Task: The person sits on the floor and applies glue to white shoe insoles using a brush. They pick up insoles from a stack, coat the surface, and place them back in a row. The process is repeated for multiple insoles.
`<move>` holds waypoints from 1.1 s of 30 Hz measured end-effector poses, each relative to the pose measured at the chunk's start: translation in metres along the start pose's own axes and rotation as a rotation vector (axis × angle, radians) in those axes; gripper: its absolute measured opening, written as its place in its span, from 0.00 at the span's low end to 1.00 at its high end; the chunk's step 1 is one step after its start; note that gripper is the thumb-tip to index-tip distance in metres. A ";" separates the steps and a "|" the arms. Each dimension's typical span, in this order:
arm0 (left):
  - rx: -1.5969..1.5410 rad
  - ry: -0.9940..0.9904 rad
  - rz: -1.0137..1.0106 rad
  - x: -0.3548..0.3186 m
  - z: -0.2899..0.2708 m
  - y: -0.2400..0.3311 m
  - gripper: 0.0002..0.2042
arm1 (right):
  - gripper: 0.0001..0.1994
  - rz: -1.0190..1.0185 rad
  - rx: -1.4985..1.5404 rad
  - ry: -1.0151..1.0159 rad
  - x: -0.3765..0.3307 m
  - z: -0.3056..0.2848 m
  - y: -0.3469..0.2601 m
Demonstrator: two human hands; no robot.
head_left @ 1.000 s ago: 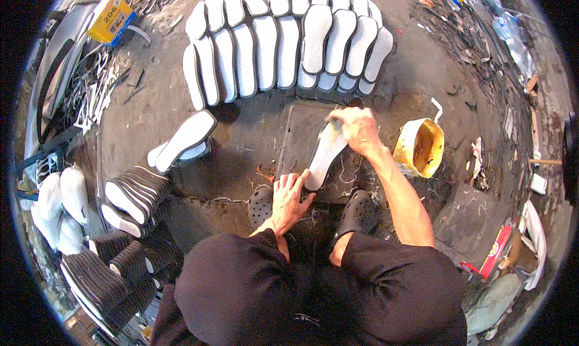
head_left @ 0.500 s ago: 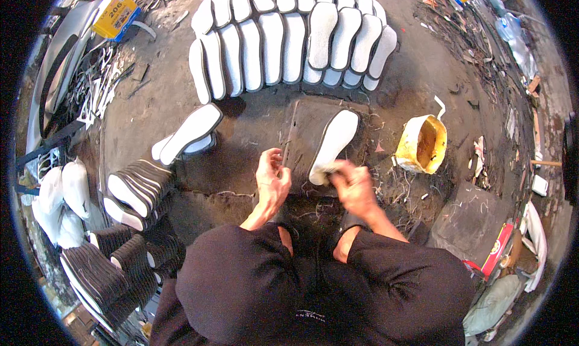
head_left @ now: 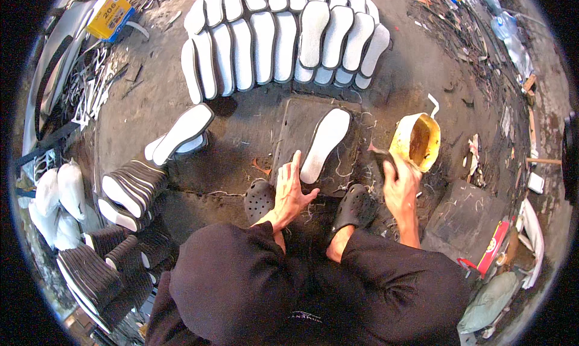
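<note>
One hand to each side, holds the left hand (head_left: 289, 195) open, with fingers spread, just beside the white sole (head_left: 326, 144) on a dark slab (head_left: 294, 123), and curls the right hand (head_left: 403, 188) by a yellow container (head_left: 403, 135), with its grip unclear.

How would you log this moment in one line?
left hand: open, beside white sole | right hand: at yellow container, grip unclear | other soles: in curved rows beyond

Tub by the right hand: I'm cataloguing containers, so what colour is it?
The tub is yellowish, paler outside, brownish inside; the head view shows it best.
</note>
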State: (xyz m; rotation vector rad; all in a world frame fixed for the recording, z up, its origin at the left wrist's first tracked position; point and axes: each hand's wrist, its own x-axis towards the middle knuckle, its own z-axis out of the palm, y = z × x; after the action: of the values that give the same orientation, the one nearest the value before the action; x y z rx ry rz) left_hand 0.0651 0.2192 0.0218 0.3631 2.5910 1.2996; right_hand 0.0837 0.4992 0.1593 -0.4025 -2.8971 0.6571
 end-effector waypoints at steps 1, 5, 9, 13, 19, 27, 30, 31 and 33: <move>0.009 0.024 -0.001 0.000 -0.005 0.001 0.60 | 0.16 -0.029 0.120 -0.049 0.019 0.005 -0.025; 0.004 0.180 0.001 -0.007 -0.017 -0.005 0.51 | 0.16 -0.278 0.044 -0.083 0.106 0.101 -0.039; -0.072 0.357 -0.082 -0.012 -0.036 -0.014 0.43 | 0.15 -0.461 -0.163 -0.172 0.139 0.152 -0.029; -0.066 0.465 -0.132 -0.018 -0.047 -0.028 0.41 | 0.14 -0.653 -0.237 -0.345 0.111 0.159 -0.059; -0.116 0.533 -0.227 -0.015 -0.057 -0.031 0.40 | 0.15 -0.736 0.206 -0.346 0.054 0.151 -0.076; -0.139 0.454 -0.157 -0.005 -0.028 -0.029 0.38 | 0.15 -0.211 0.230 -0.076 0.065 0.149 0.006; -0.178 0.467 -0.137 -0.001 -0.025 -0.027 0.37 | 0.19 -0.332 0.075 -0.121 0.006 0.148 -0.007; -0.197 0.476 -0.119 0.005 -0.025 -0.025 0.37 | 0.19 -0.375 0.073 -0.100 -0.018 0.153 -0.009; -0.227 0.469 -0.174 0.014 -0.027 -0.018 0.37 | 0.21 -0.416 0.085 -0.124 -0.062 0.154 -0.012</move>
State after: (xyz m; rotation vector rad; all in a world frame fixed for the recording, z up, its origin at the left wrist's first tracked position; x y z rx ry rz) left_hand 0.0419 0.1925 0.0215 -0.2326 2.7039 1.7603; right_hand 0.1096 0.4086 0.0216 0.2563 -2.9129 0.7480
